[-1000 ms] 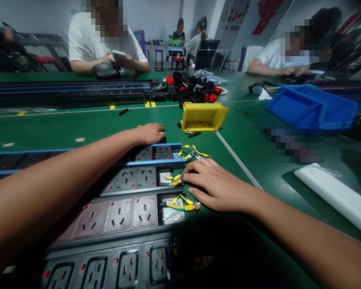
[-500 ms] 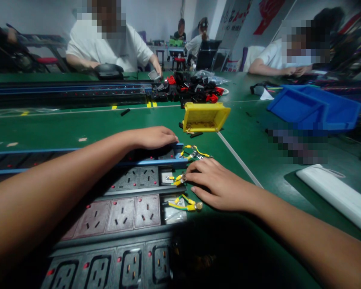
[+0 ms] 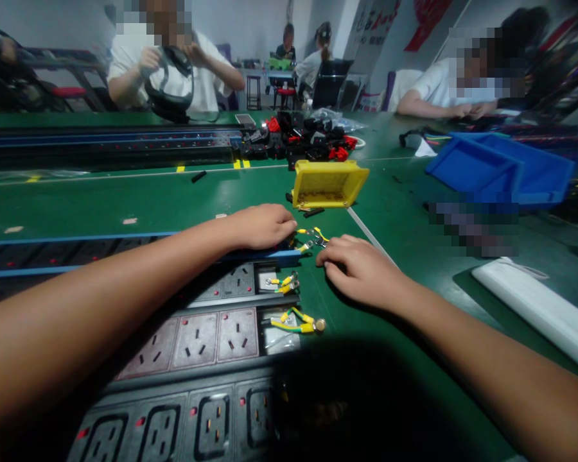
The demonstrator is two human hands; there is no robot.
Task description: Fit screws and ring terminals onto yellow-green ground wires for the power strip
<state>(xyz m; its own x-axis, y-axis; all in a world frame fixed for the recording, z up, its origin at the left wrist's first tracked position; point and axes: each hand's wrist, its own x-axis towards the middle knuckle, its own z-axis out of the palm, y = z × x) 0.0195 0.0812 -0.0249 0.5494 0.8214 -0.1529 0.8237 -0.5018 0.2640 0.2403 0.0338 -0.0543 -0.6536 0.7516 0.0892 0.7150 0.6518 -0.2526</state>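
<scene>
In the head view, a long blue strip [image 3: 77, 250] lies flat on the green bench [image 3: 260, 186], running in from its left side, well short of the far edge. It has blue rails along a dark row of sockets with small red dots; yellow wires [image 3: 306, 247] with metal lugs stick out past its right end. Toward the bench's near edge lie a black strip [image 3: 231, 281], then a maroon strip [image 3: 197, 335], both with wires at their right ends.

The left hand [image 3: 266, 226] lies palm down over the blue strip's end, its forearm slanting across the strips. Its fingers are curled; whether they grip anything cannot be told. The right hand [image 3: 361, 264] rests low over the bench just beyond that end, fingers bent toward the wires; their grip is hidden too.
</scene>
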